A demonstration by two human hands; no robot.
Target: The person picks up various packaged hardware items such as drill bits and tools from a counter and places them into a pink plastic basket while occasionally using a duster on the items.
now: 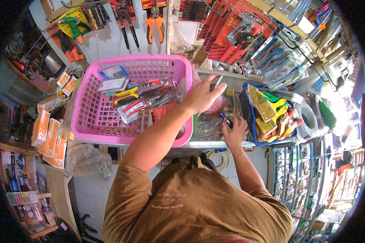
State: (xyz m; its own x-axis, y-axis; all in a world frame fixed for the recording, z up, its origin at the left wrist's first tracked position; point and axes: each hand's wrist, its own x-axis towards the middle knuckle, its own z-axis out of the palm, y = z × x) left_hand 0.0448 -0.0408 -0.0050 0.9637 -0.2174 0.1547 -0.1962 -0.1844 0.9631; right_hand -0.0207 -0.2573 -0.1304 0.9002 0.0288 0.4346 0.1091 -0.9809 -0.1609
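My left hand is beside the right rim of a pink plastic basket, with a thin white stick between its thumb and fingers. The curled fingers are partly hidden under the palm. Below it on the glass-topped counter lies a duster with pink fibres and a blue handle. My right hand has its thumb and fingers around the handle's end. In the basket are carded pruning shears, yellow-and-black handled shears and white flat packs.
A blue basket of yellow- and green-handled tools stands to the right, beside coiled clear hose. Orange-and-white boxes are stacked at left. Pliers and red blister packs hang above the counter.
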